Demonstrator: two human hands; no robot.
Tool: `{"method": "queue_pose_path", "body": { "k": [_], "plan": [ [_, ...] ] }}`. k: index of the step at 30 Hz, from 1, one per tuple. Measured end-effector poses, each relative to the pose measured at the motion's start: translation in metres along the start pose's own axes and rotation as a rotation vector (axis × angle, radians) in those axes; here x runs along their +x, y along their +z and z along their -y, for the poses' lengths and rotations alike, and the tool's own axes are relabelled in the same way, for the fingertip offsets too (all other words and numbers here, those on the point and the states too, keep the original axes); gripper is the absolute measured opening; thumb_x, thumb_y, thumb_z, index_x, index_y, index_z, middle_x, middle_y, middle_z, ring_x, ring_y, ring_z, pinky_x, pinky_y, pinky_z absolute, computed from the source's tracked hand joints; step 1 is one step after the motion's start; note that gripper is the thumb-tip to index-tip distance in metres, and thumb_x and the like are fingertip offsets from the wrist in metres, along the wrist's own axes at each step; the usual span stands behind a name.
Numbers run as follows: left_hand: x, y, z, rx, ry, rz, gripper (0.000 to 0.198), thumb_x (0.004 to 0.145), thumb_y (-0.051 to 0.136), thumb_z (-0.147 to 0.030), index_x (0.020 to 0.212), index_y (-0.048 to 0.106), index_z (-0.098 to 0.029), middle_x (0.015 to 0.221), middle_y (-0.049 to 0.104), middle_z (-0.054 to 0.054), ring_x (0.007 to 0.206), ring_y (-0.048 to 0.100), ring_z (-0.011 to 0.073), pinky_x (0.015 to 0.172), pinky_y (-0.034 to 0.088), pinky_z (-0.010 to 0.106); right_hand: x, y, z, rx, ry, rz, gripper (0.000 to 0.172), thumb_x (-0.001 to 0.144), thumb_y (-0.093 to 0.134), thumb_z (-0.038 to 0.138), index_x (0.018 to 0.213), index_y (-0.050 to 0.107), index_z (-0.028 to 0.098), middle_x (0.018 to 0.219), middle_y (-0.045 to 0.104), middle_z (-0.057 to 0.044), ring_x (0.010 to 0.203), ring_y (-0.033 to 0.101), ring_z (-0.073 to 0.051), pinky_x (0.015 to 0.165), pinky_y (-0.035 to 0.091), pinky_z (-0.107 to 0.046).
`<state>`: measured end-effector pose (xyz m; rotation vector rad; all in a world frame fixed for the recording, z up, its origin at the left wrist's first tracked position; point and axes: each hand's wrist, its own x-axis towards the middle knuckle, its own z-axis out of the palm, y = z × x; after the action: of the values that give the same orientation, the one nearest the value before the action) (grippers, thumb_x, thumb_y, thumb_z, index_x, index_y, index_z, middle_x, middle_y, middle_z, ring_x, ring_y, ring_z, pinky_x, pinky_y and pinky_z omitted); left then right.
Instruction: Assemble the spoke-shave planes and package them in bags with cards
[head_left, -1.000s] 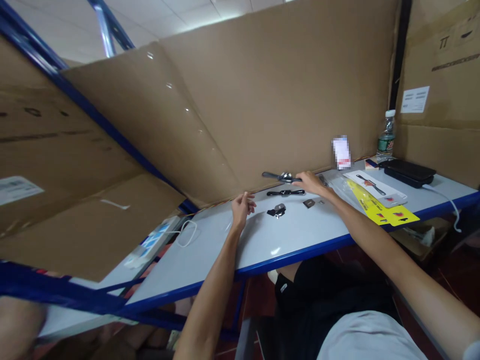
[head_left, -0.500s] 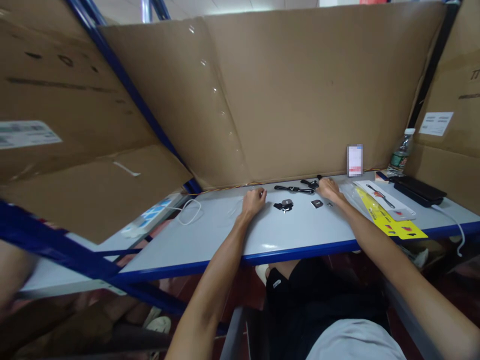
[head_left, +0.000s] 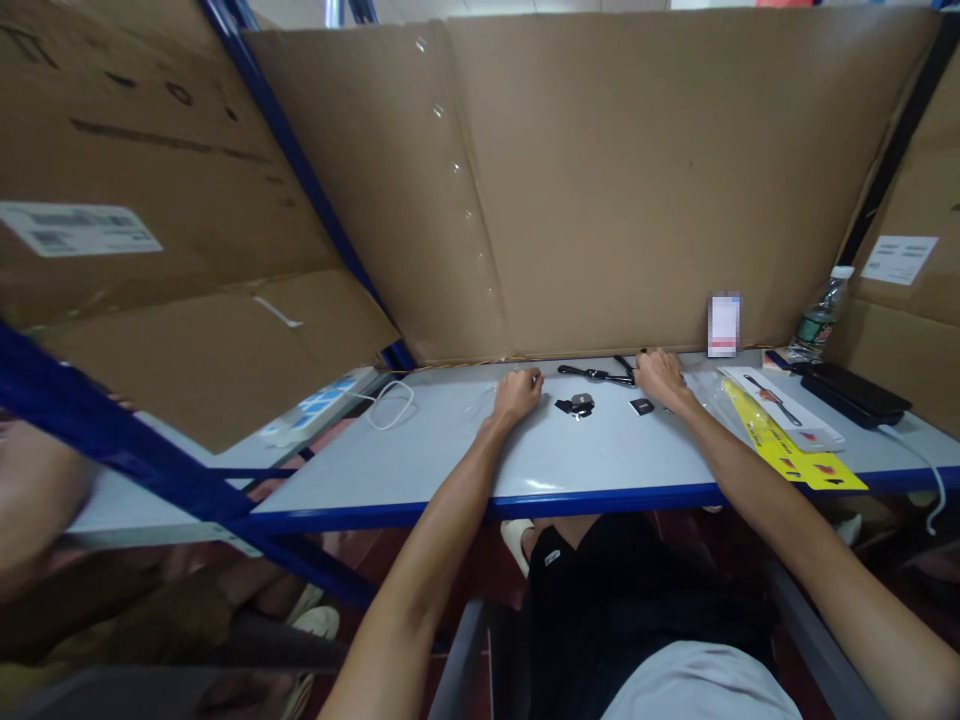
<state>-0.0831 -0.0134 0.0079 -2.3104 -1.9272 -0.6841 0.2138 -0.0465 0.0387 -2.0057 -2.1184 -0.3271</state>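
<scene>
My left hand (head_left: 519, 391) rests on the grey table (head_left: 450, 460) with its fingers curled in, and nothing shows in it. My right hand (head_left: 658, 376) lies farther right with its fingers bent over the end of a black watch strap (head_left: 592, 374) by the cardboard wall. Between the hands sit a small dark watch body (head_left: 576, 405) and a little black square part (head_left: 640, 405).
A cardboard wall (head_left: 615, 180) backs the table. To the right lie a yellow card (head_left: 787, 450), a white watch package (head_left: 780, 405), a black flat box (head_left: 855, 392), a water bottle (head_left: 817, 318) and a white cable (head_left: 919, 460). A white cable loop (head_left: 390, 405) lies left.
My right hand has lowered the watch strap it held up to the table at the wall. My left hand has settled onto the table with fingers curled. The view has tilted down.
</scene>
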Motion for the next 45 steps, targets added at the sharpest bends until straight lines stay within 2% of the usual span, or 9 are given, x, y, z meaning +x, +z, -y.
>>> {"method": "queue_pose_path", "body": {
  "k": [5,8,14,18,23,27,31,39,45],
  "plan": [
    [0.002,0.004,0.002,-0.004,-0.011,-0.003,0.032,0.098,0.045,-0.027,0.114,0.073,-0.024,0.102,0.076,0.011,0.095,0.068,0.0256,0.080,0.043,0.032,-0.002,0.014,0.020,0.012,-0.192,0.029,0.040,0.104,0.047,0.035,0.115,0.075,0.010,0.126,0.069,-0.022,0.128,0.053,-0.033,0.104,0.040,-0.040],
    [0.002,0.005,-0.002,0.005,0.000,-0.005,0.031,0.098,0.045,-0.029,0.114,0.073,-0.025,0.097,0.077,0.010,0.092,0.068,0.0251,0.078,0.042,0.031,-0.002,0.021,0.032,0.013,-0.175,0.063,0.042,0.105,0.042,0.030,0.115,0.075,0.007,0.126,0.068,-0.025,0.132,0.050,-0.035,0.108,0.036,-0.043],
    [-0.005,0.001,-0.013,-0.004,0.032,-0.010,0.031,0.098,0.047,-0.030,0.120,0.068,-0.025,0.092,0.076,0.008,0.093,0.068,0.0249,0.079,0.042,0.032,0.001,0.012,0.042,0.119,-0.119,0.153,0.037,0.099,0.045,0.017,0.126,0.067,0.004,0.122,0.070,-0.027,0.120,0.063,-0.032,0.097,0.045,-0.037],
    [-0.012,-0.002,-0.022,0.007,0.128,-0.071,0.040,0.096,0.051,-0.027,0.135,0.058,-0.024,0.116,0.073,0.009,0.109,0.065,0.0260,0.091,0.044,0.034,-0.004,0.006,0.041,0.153,-0.132,0.121,0.041,0.093,0.047,0.006,0.132,0.059,0.005,0.119,0.072,-0.024,0.118,0.065,-0.030,0.100,0.042,-0.037],
    [-0.013,-0.004,-0.032,0.127,0.343,-0.166,0.053,0.092,0.057,-0.027,0.143,0.051,-0.019,0.145,0.056,0.016,0.137,0.045,0.0341,0.112,0.034,0.045,-0.010,0.004,0.041,0.226,-0.356,-0.102,0.027,0.104,0.042,0.018,0.125,0.057,0.011,0.118,0.071,-0.018,0.117,0.060,-0.028,0.100,0.040,-0.036],
    [-0.012,-0.006,-0.034,0.136,0.305,-0.051,0.031,0.094,0.055,-0.035,0.116,0.067,-0.017,0.116,0.072,0.016,0.120,0.059,0.0338,0.100,0.041,0.041,-0.010,0.006,0.039,0.273,-0.456,-0.218,0.019,0.106,0.044,0.023,0.115,0.058,0.013,0.118,0.068,-0.015,0.116,0.057,-0.026,0.098,0.039,-0.035],
    [-0.013,-0.006,-0.035,0.033,0.248,0.129,0.029,0.095,0.052,-0.036,0.111,0.070,-0.020,0.091,0.075,0.009,0.087,0.069,0.0257,0.074,0.041,0.032,-0.008,0.013,0.032,0.293,-0.408,-0.170,0.016,0.104,0.049,0.022,0.114,0.059,0.013,0.114,0.069,-0.014,0.111,0.059,-0.024,0.092,0.040,-0.032],
    [-0.012,-0.003,-0.039,0.060,0.195,0.108,0.043,0.100,0.044,-0.052,0.097,0.075,-0.021,0.088,0.076,0.012,0.084,0.068,0.0255,0.067,0.034,0.031,-0.004,0.022,0.032,0.374,-0.313,-0.098,0.019,0.102,0.054,0.025,0.116,0.066,0.017,0.117,0.071,-0.010,0.112,0.062,-0.022,0.093,0.042,-0.029],
    [-0.006,0.000,-0.029,0.080,0.080,0.093,0.047,0.099,0.043,-0.055,0.094,0.076,-0.022,0.090,0.076,0.013,0.087,0.070,0.0275,0.066,0.035,0.031,-0.006,0.015,0.032,0.364,-0.179,-0.195,0.024,0.100,0.054,0.022,0.121,0.066,0.016,0.125,0.068,-0.012,0.120,0.057,-0.023,0.099,0.041,-0.031]
  ]
}}
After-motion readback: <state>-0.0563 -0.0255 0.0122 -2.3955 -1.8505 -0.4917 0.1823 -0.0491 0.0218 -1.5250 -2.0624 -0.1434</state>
